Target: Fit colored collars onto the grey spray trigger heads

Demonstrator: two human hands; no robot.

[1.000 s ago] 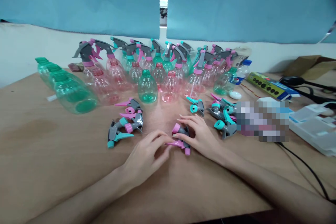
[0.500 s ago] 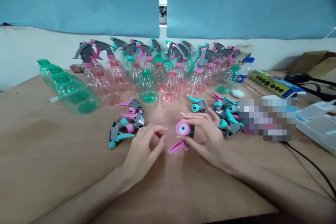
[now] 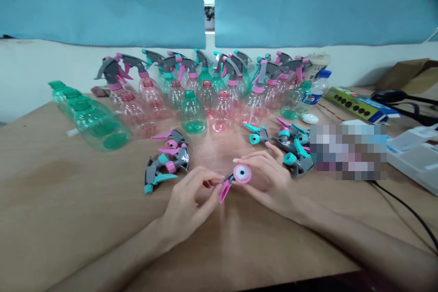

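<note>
Between my hands is a grey and pink trigger spray head (image 3: 242,174); its round collar opening faces me and shows a white ring with a dark centre. My right hand (image 3: 275,185) has thumb and fingers closed around the pink collar. At the other end, the thumb and fingertips of my left hand (image 3: 193,200) pinch the head near its pink trigger. Loose spray heads (image 3: 176,159) in grey, pink and teal lie beyond my left hand. More of them (image 3: 297,157) are heaped just past my right hand.
Open pink bottles (image 3: 222,112) and green bottles (image 3: 193,112) stand in front of several bottles with sprayers fitted. Green bottles (image 3: 99,123) are at left. Rightward are a blue-capped bottle (image 3: 320,86), a white oval object (image 3: 310,119), a yellow-blue box (image 3: 359,105), a clear organiser (image 3: 417,155) and a black cable (image 3: 407,210).
My left hand has moved right and taken hold of the spray head's trigger end. The head has turned in my right hand, its collar now lower and slightly to the right.
</note>
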